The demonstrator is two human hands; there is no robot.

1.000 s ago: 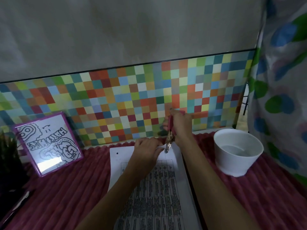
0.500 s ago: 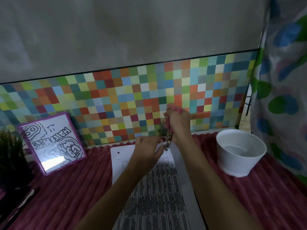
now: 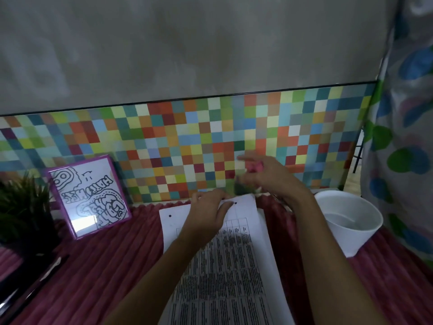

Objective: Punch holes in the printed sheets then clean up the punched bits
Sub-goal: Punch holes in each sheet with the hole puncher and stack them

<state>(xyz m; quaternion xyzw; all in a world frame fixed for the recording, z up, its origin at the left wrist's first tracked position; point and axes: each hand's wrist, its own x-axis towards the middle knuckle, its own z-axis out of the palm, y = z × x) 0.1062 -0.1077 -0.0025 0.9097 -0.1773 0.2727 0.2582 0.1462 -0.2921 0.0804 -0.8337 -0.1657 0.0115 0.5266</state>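
Left hand (image 3: 206,214): fingers (image 3: 219,198) laid nearly flat across the far edge of the white printed sheets (image 3: 234,266), pressing them down, not clenched. One small dark punched hole (image 3: 235,203) sits just beside the fingertips; a second hole (image 3: 169,216) is at the far-left corner.

Right hand (image 3: 271,178): motion-blurred. Its fingers appear to be wrapped round a pink-handled hole punch (image 3: 255,166), raised clear of the paper above the far-right corner. The exact grip is not readable.

The sheets lie flat on the desk, on a maroon ribbed plush cloth (image 3: 105,254), with the long side running toward the person. A white round plastic tub (image 3: 346,240) stands just to their right.

Handling, judged: the paper is thin, light and floppy, and the stack is likely to slide or fan out on the soft plush. Best to pin it flat close to the punch site and feed only the margin into the tool. Punched bits would be tiny and prone to lodge between the cloth ribs. None can be made out here.
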